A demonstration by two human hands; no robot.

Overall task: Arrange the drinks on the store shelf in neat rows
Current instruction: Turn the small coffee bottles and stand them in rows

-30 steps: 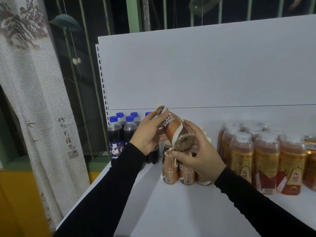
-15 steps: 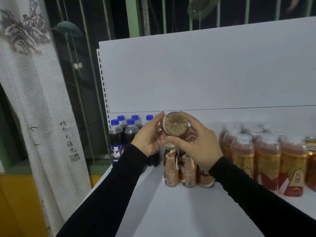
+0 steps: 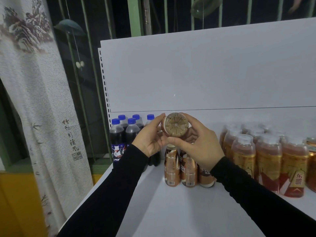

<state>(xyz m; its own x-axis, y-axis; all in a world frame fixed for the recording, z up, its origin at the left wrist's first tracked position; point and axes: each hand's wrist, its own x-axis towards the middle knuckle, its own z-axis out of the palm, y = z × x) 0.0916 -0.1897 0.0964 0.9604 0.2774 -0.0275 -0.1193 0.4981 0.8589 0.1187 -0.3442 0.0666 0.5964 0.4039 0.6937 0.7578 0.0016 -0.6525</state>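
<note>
A brown coffee bottle [image 3: 174, 124] lies horizontal in the air, its ribbed base facing me. My left hand [image 3: 150, 139] grips its left side and my right hand [image 3: 200, 144] grips its right and underside. Below them three coffee bottles [image 3: 188, 170] stand in a row on the white shelf [image 3: 171, 211]. Several blue-capped cola bottles [image 3: 124, 132] stand at the back left. Several amber tea bottles [image 3: 266, 158] with gold and red labels stand in rows at the right.
The white back panel [image 3: 205, 71] rises behind the drinks. The shelf's left edge drops off beside a patterned curtain [image 3: 37, 100]. Green window bars [image 3: 136, 16] stand behind the shelf.
The coffee bottle turned from tilted with its cap up-left to lying with its base toward me, and rose slightly. Both hands kept hold of it.
</note>
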